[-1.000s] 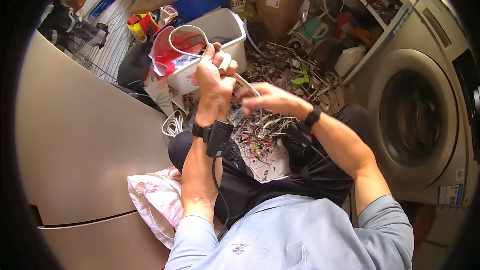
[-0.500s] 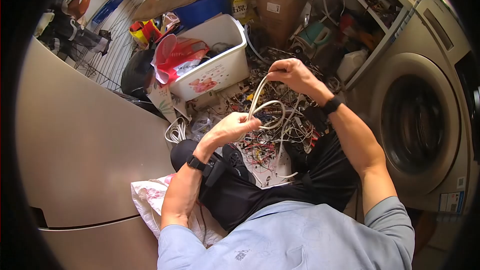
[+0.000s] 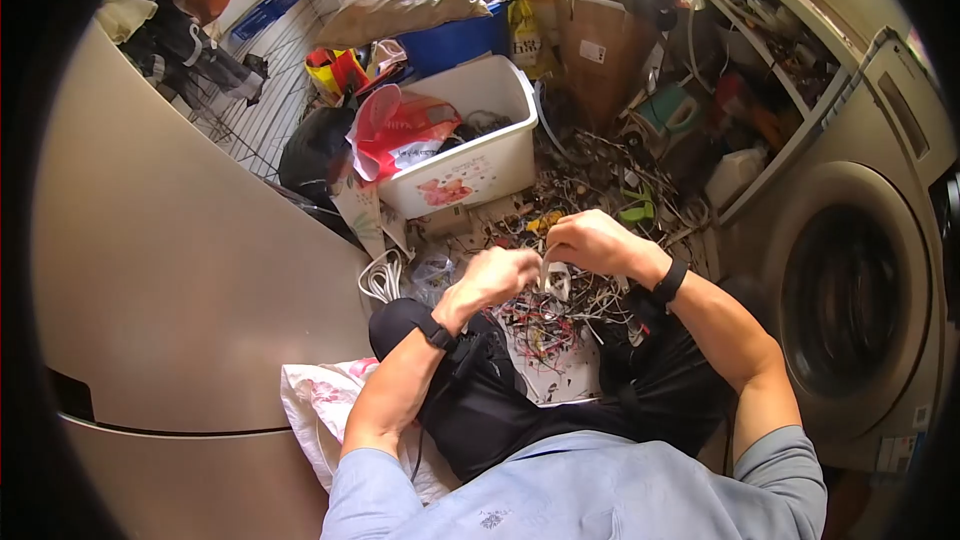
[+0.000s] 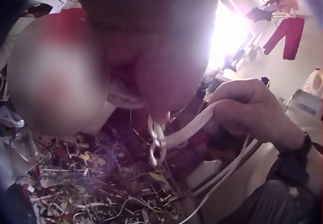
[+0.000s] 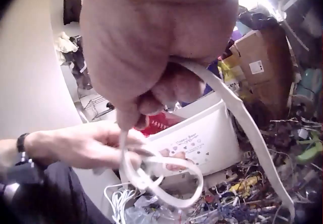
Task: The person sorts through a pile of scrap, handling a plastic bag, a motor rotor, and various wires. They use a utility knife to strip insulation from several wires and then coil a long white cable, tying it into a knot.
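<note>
A white cable (image 5: 189,198) is looped between the two hands, low over the heap of scraps. My left hand (image 3: 495,278) pinches the gathered loops, which hang below its fingers in the left wrist view. The right hand (image 3: 598,243) is close beside it on the right, fingers curled round another stretch of the cable (image 4: 194,125). From the right hand (image 5: 151,52), one length trails down to the right in the right wrist view. The cable's ends cannot be told apart in the head view.
Tangled wires and scraps (image 3: 545,330) cover the floor between the legs. Behind stands a white bin (image 3: 485,165) with a red bag (image 3: 405,130). A coiled white cable (image 3: 381,277) lies by the left knee. A washing machine (image 3: 800,200) is at the right, a cardboard box (image 3: 595,60) at the back.
The hands were crossed near the bin, then spread apart with the loops between them. Now the right hand has come down and both are close together. The head view has shifted slightly.
</note>
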Tool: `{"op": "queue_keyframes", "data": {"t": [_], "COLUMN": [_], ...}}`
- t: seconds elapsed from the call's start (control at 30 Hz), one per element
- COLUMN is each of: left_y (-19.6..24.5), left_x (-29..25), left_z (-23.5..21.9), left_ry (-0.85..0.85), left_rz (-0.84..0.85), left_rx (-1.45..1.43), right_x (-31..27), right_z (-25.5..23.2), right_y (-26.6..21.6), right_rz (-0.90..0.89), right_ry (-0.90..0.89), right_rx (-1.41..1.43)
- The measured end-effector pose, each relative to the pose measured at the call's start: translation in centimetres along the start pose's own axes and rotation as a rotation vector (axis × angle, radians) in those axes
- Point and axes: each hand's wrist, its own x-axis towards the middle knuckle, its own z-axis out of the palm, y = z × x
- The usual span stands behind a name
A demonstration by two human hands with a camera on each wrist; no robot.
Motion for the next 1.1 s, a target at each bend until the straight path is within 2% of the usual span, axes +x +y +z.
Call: {"op": "queue_keyframes", "data": {"t": [0.07,0.1,0.13,0.17,0.2,0.23,0.27,0.3,0.33,0.37,0.4,0.47,0.5,0.53,0.6,0.67,0.7,0.73,0.8,0.83,0.9,0.93,1.0,1.03,1.07,1.1], "left_y": [0.7,1.0,1.2,1.3,0.8,-0.2,-0.9,-1.0,-1.9,-3.0,-3.2,-2.3,-1.4,-1.6,-1.0,-0.1,-0.5,-0.7,-1.8,-2.8,-4.1,-4.0,-3.4,-2.5,-2.5,-2.8], "left_x": [-0.4,-0.5,-0.6,-1.0,-0.4,0.5,1.1,0.9,2.1,2.2,2.2,1.5,1.0,1.1,0.8,0.6,0.4,0.5,1.0,1.7,3.2,3.2,2.7,2.2,2.1,2.1], "left_z": [-0.7,-1.0,-1.3,-1.9,-1.6,-0.8,-0.4,-1.1,-0.5,0.3,0.4,0.3,-0.1,0.2,0.2,-1.3,-1.2,-1.2,-0.9,0.2,2.3,2.1,2.0,1.6,1.8,1.8], "left_ry": [-0.162,-0.161,-0.160,-0.073,-0.071,0.126,0.329,0.427,0.612,0.670,0.711,0.513,0.377,0.278,0.164,-0.122,-0.101,-0.030,0.096,0.105,0.511,0.507,0.598,0.480,0.419,0.332], "left_rz": [0.113,0.144,0.176,0.043,0.042,-0.024,-0.097,-0.222,-0.230,-0.272,-0.305,-0.296,-0.257,-0.146,-0.005,-0.052,-0.066,-0.093,-0.078,-0.078,-0.131,-0.132,-0.206,-0.229,-0.157,-0.145], "left_rx": [-0.467,-0.694,-0.920,-1.125,-1.126,-1.318,-1.502,-1.335,-1.072,-0.780,-0.486,-0.145,-0.149,-0.241,-0.424,-0.789,-0.949,-1.153,-1.338,-1.338,-1.038,-1.039,-0.326,-0.382,-0.363,-0.478], "right_x": [0.3,0.3,0.2,-0.1,-0.5,-1.2,-1.8,-2.5,-2.7,-2.7,-2.1,-0.8,-0.2,0.3,0.9,0.3,-0.1,-0.4,-1.5,-1.9,-2.7,-2.6,-1.4,-0.6,0.0,0.7], "right_z": [-0.2,0.0,0.6,1.5,2.6,5.0,6.7,7.5,7.5,7.2,6.2,3.9,2.8,2.0,0.1,1.3,1.9,3.7,5.7,7.3,9.0,8.8,7.5,6.4,4.8,4.1], "right_y": [1.2,1.9,2.3,2.5,2.7,3.6,4.2,3.6,2.5,1.7,0.8,0.1,0.1,1.0,1.5,3.7,3.8,3.8,2.5,3.0,2.6,1.6,0.6,0.4,0.5,1.4], "right_rz": [0.211,0.374,0.371,0.336,0.301,0.583,0.555,0.473,0.387,0.342,0.347,0.107,0.083,0.066,0.225,0.340,0.383,0.416,0.618,0.525,0.370,0.318,0.118,0.017,0.059,0.038], "right_ry": [-0.023,-0.057,-0.059,0.046,0.151,0.088,0.079,0.025,-0.027,-0.109,-0.108,-0.005,0.100,0.152,0.132,0.166,0.160,0.204,0.122,0.047,-0.031,-0.062,-0.066,-0.004,-0.039,0.100], "right_rx": [0.274,0.470,0.469,0.509,0.548,0.670,0.555,0.378,0.201,0.093,0.094,-0.022,0.011,0.092,0.251,0.276,0.303,0.602,0.513,0.404,0.245,0.159,0.025,0.017,-0.097,-0.031]}}
